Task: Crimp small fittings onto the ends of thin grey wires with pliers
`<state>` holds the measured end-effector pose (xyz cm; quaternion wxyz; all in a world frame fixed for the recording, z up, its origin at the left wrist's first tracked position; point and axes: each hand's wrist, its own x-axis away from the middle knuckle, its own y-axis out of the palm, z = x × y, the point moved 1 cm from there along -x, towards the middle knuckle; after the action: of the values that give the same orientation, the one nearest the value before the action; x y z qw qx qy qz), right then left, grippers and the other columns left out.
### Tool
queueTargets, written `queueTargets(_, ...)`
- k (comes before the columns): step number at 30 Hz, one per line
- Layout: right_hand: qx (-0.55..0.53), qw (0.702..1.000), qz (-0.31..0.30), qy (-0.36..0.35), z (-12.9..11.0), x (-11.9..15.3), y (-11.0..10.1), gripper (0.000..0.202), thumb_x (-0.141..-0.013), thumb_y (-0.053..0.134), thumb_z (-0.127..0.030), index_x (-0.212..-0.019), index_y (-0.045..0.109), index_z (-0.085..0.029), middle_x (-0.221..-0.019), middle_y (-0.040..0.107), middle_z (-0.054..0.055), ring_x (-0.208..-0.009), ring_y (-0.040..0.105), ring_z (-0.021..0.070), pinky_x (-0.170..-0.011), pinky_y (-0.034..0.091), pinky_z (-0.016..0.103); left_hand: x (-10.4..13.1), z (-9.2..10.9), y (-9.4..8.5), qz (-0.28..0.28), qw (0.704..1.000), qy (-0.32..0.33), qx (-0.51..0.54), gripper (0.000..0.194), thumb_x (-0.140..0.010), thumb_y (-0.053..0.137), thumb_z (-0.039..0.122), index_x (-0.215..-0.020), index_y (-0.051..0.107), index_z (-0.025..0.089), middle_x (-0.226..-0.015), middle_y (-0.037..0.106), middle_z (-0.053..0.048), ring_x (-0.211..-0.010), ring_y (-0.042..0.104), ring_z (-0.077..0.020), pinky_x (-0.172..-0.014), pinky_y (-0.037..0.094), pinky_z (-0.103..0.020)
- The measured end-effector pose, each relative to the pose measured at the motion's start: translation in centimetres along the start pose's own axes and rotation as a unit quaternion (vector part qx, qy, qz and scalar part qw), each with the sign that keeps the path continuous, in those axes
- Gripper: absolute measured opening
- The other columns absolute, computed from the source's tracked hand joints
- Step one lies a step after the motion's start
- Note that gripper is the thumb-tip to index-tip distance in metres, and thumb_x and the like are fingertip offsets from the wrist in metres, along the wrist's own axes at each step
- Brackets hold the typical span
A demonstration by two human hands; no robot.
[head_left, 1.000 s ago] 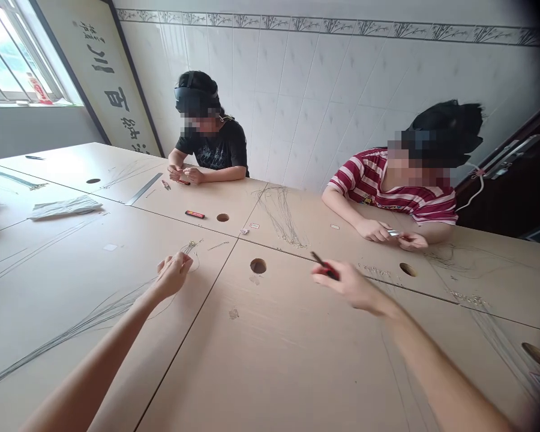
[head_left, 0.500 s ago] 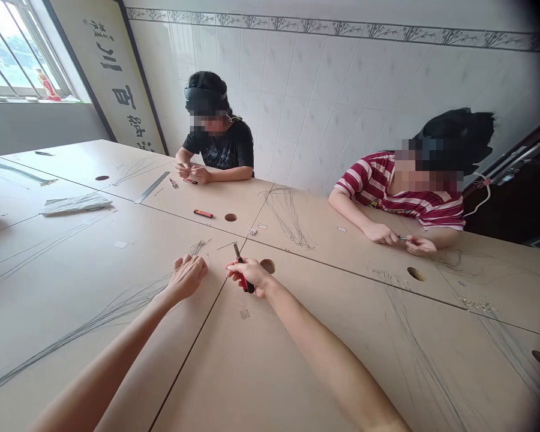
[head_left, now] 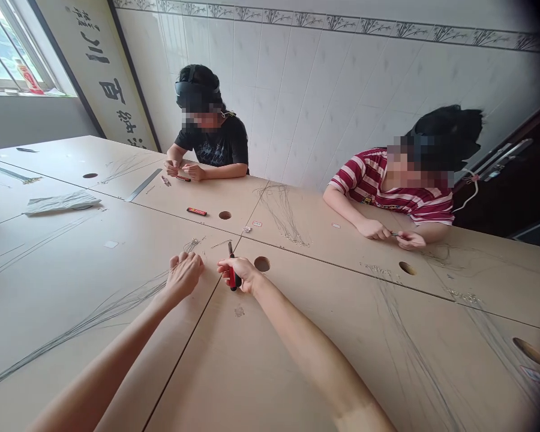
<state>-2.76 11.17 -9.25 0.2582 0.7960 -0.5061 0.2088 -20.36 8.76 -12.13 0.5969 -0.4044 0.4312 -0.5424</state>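
My right hand (head_left: 243, 273) is wrapped round a tool with red-and-black handles (head_left: 233, 279) and a slim metal tip, pointing up and away from me; its exact kind is unclear. To its left, my left hand (head_left: 184, 273) rests low over the table with fingers curled. Whatever is between those fingers is hidden. Thin grey wire strands (head_left: 112, 312) run from the lower left to beneath that hand. Their ends with small metal fittings (head_left: 192, 244) show just beyond its knuckles. A thin chain-like strip (head_left: 220, 243) lies past the tool's tip.
A red-and-black slim case (head_left: 197, 211) lies beyond my hands, near round table holes (head_left: 261, 264). More wire strands (head_left: 283, 222) spread across the table. Further left are a metal ruler (head_left: 144, 185) and a white cloth (head_left: 63, 202). Two people (head_left: 213, 141) sit opposite, their hands at small work.
The whole view has shifted slightly, so most things sit a little further left. The tool in my right hand has turned more upright. My left hand keeps its curled pose.
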Motion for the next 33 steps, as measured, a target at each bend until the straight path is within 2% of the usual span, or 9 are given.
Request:
queueTargets(3, 0.001, 1.0, 0.0, 0.008, -0.1, -0.2, 0.2, 0.028, -0.094, 0.059, -0.031, -0.117, 0.059, -0.014, -0.113, 0.063, 0.008, -0.093, 0.064, 0.0186, -0.078, 0.057, 0.037, -0.2, -0.3, -0.1, -0.005, 1.0, -0.011, 0.013, 0.021, -0.093, 0.051, 0.034, -0.086, 0.061, 0.016, -0.094, 0.065, -0.005, -0.099, 0.056, -0.023, -0.096, 0.036, -0.045)
queueTargets(7, 0.008, 1.0, -0.002, 0.027, -0.4, -0.6, 0.9, 0.03, -0.094, 0.059, -0.031, -0.119, 0.059, -0.014, -0.117, 0.062, 0.009, -0.098, 0.064, 0.0203, -0.082, 0.056, 0.04, -0.1, -0.8, -1.1, 0.009, 0.999, -0.022, 0.039, 0.027, -0.095, 0.037, 0.034, -0.087, 0.059, 0.021, -0.095, 0.069, -0.005, -0.097, 0.058, -0.0229, -0.098, 0.036, -0.042)
queueTargets(12, 0.012, 0.999, 0.004, 0.032, -0.6, -0.9, 1.6, 0.027, -0.095, 0.059, -0.031, -0.114, 0.06, -0.014, -0.108, 0.064, 0.007, -0.088, 0.065, 0.0167, -0.074, 0.057, 0.034, 0.3, -0.6, -0.8, 0.023, 0.999, -0.002, 0.041, 0.022, -0.087, 0.045, 0.039, -0.083, 0.06, 0.023, -0.099, 0.07, -0.009, -0.099, 0.053, -0.0286, -0.095, 0.033, -0.046)
queueTargets(18, -0.005, 0.999, 0.005, 0.032, -0.4, -1.4, 1.3, 0.024, -0.095, 0.058, -0.032, -0.11, 0.061, -0.013, -0.1, 0.065, 0.005, -0.079, 0.064, 0.0137, -0.067, 0.057, 0.029, 0.1, -0.2, 0.3, 0.023, 0.999, 0.0, 0.037, 0.022, -0.086, 0.042, 0.032, -0.069, 0.052, 0.022, -0.083, 0.066, -0.011, -0.092, 0.053, -0.0291, -0.093, 0.034, -0.046)
queueTargets(24, -0.021, 0.999, -0.006, 0.047, -0.4, -1.8, 1.4, 0.024, -0.095, 0.058, -0.031, -0.111, 0.061, -0.013, -0.101, 0.065, 0.005, -0.079, 0.064, 0.014, -0.067, 0.057, 0.029, -0.1, -0.8, -1.1, 0.022, 0.996, -0.026, 0.077, 0.022, -0.09, 0.035, 0.036, -0.08, 0.05, 0.023, -0.092, 0.069, -0.008, -0.095, 0.058, -0.0265, -0.097, 0.035, -0.046)
queueTargets(29, -0.044, 0.997, -0.012, 0.061, -0.7, -2.0, 2.2, 0.028, -0.095, 0.058, -0.033, -0.116, 0.059, -0.014, -0.109, 0.064, 0.007, -0.088, 0.065, 0.0171, -0.075, 0.057, 0.034, 0.7, 0.5, -2.1, -0.002, 0.993, 0.0, 0.118, 0.026, -0.092, 0.034, 0.041, -0.084, 0.052, 0.024, -0.079, 0.069, -0.001, -0.077, 0.061, -0.0199, -0.085, 0.045, -0.036)
queueTargets(33, -0.055, 0.997, 0.009, 0.059, -0.8, -2.0, 3.3, 0.03, -0.095, 0.058, -0.032, -0.119, 0.058, -0.015, -0.115, 0.062, 0.008, -0.094, 0.064, 0.0192, -0.079, 0.057, 0.038, 1.4, 1.6, -2.2, -0.011, 0.99, 0.034, 0.136, 0.03, -0.092, 0.037, 0.044, -0.081, 0.056, 0.024, -0.077, 0.069, 0.002, -0.073, 0.061, -0.0176, -0.081, 0.045, -0.033)
